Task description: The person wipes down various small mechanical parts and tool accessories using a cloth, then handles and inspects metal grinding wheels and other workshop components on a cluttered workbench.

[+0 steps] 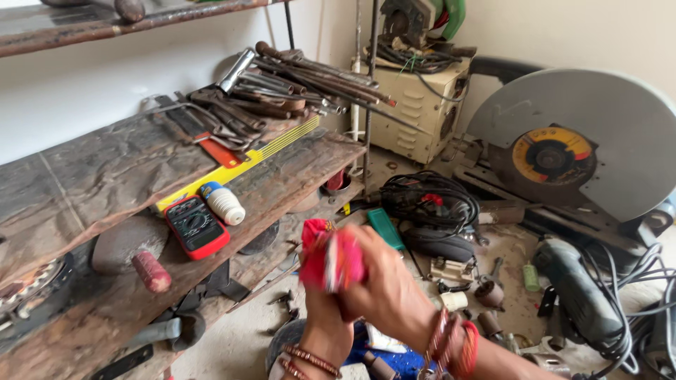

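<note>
A crumpled pink-and-red cloth-like bundle is gripped between two hands above the cluttered workshop floor, the left hand closed round its lower end and the right hand wrapped over its side, both wrists ringed with bead and thread bands; the handling appears to be midway, with the bundle kept in the air and nothing yet set down. On the rusty wooden bench to the left, one red handheld meter, one white ribbed spool and one yellow ruler are laid out, behind them a heap of dark metal tools too tangled to be counted. Farther off, one grey-guarded cut-off saw with a yellow-labelled disc and one cream metal box are seen.
</note>
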